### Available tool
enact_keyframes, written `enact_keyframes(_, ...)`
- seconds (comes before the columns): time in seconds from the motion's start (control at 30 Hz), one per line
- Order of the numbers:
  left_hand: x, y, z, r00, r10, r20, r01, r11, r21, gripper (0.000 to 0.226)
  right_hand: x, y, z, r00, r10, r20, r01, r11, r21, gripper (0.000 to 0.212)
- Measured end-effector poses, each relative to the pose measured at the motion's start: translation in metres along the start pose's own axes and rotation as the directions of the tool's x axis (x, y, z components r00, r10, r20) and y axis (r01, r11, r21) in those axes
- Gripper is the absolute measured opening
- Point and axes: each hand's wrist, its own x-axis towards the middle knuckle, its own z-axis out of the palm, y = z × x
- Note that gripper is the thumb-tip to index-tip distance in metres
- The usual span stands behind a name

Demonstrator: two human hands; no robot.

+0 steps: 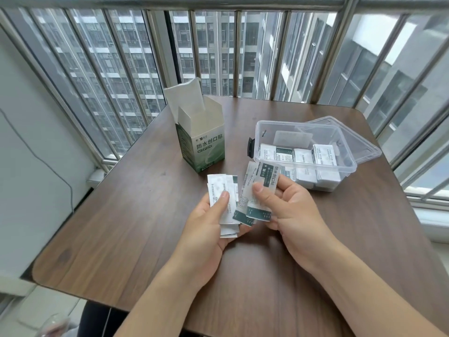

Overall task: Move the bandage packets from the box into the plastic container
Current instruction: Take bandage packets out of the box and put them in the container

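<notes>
Balcony table [145,227] with open box [201,144]; left hand [213,215] grips stacked packets [224,205], right hand [286,205] pinches a few, likely next carrying them right into the part-filled container [303,152]

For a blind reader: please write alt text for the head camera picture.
Two hands hold bandage packets above a wooden table: the left hand a stack, the right hand a few. Behind stand an open box and a plastic container with packets.

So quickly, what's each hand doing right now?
Left hand: holding a stack of bandage packets.
Right hand: pinching a few more bandage packets.
</notes>
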Motion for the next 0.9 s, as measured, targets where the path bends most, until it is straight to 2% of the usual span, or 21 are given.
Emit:
enact_keyframes(0.13,0.002,0.001,-0.001,0.997,-0.059,-0.042,0.055,0.994,-0.094,0.048,0.0,-0.001,0.0,0.972,-0.234,-0.008,0.231,0.964,-0.135,0.022)
enact_keyframes(0.2,0.003,0.0,-0.002,0.996,-0.061,-0.066,0.054,0.992,-0.115,0.045,0.0,-0.003,-0.003,0.93,-0.368,0.01,0.362,0.912,-0.193,0.019)
enact_keyframes(0.23,0.003,0.0,-0.002,0.996,-0.058,-0.072,0.05,0.993,-0.11,0.041,0.0,-0.003,-0.005,0.89,-0.453,0.054,0.451,0.855,-0.255,0.017)
enact_keyframes(0.3,0.003,-0.001,-0.004,0.996,-0.061,-0.062,0.055,0.994,-0.096,0.032,-0.002,0.0,-0.009,0.762,-0.612,0.211,0.629,0.623,-0.466,0.018)
enact_keyframes(0.37,0.002,0.0,-0.004,0.998,-0.054,-0.02,0.052,0.995,-0.081,0.028,-0.001,0.007,-0.011,0.671,-0.655,0.348,0.701,0.406,-0.587,0.025)
enact_keyframes(0.4,0.003,0.0,-0.003,0.999,-0.043,0.004,0.043,0.996,-0.074,0.027,0.002,0.011,-0.011,0.664,-0.642,0.383,0.704,0.365,-0.609,0.028)
enact_keyframes(0.53,0.005,-0.002,-0.001,1.0,-0.017,-0.016,0.015,0.994,-0.107,0.027,0.012,0.018,-0.01,0.735,-0.538,0.413,0.648,0.377,-0.662,0.043)
enact_keyframes(0.6,0.005,-0.002,-0.002,0.998,-0.038,-0.045,0.03,0.986,-0.162,0.04,0.01,0.016,-0.013,0.761,-0.483,0.433,0.631,0.393,-0.669,0.046)
enact_keyframes(0.63,0.005,-0.002,-0.002,0.998,-0.032,-0.055,0.023,0.987,-0.157,0.042,0.008,0.015,-0.014,0.777,-0.439,0.451,0.621,0.416,-0.664,0.05)
enact_keyframes(0.7,0.006,-0.003,-0.002,0.997,0.0,-0.077,-0.01,0.993,-0.12,0.034,0.007,0.015,-0.015,0.818,-0.35,0.456,0.574,0.533,-0.622,0.056)
enact_keyframes(0.77,0.006,-0.006,-0.002,0.997,0.026,-0.07,-0.033,0.993,-0.111,0.034,0.009,0.016,-0.012,0.853,-0.329,0.406,0.518,0.638,-0.57,0.046)
enact_keyframes(0.83,0.006,-0.007,0.0,0.997,0.048,-0.057,-0.054,0.992,-0.116,0.034,0.011,0.019,-0.008,0.852,-0.398,0.34,0.523,0.665,-0.533,0.028)
enact_keyframes(0.9,0.005,-0.006,0.001,0.996,0.066,-0.058,-0.073,0.989,-0.13,0.033,0.012,0.022,-0.007,0.86,-0.442,0.255,0.509,0.721,-0.47,0.027)
